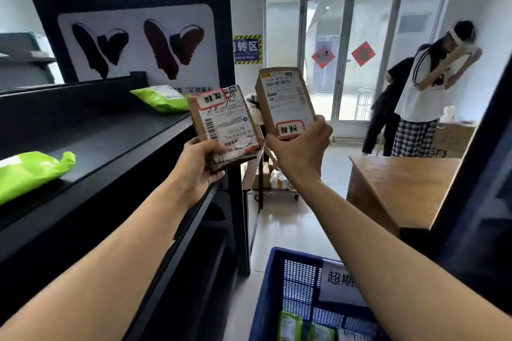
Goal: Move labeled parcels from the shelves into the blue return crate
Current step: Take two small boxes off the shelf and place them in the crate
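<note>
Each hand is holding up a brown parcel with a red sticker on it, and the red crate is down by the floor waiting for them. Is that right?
Nearly. The crate is blue, not red; the head view shows it low on the right. The rest holds: the left hand holds one brown parcel and the right hand holds another brown parcel, each with a red-edged sticker.

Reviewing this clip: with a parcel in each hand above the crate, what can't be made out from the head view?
- Blue crate: cut off by the bottom edge and crossed by the right forearm, so its contents are mostly hidden.
- Crate's white sign: partly behind that forearm.
- Left parcel and right parcel: label print too small and blurred; lower corners covered by the left hand and right hand.
</note>
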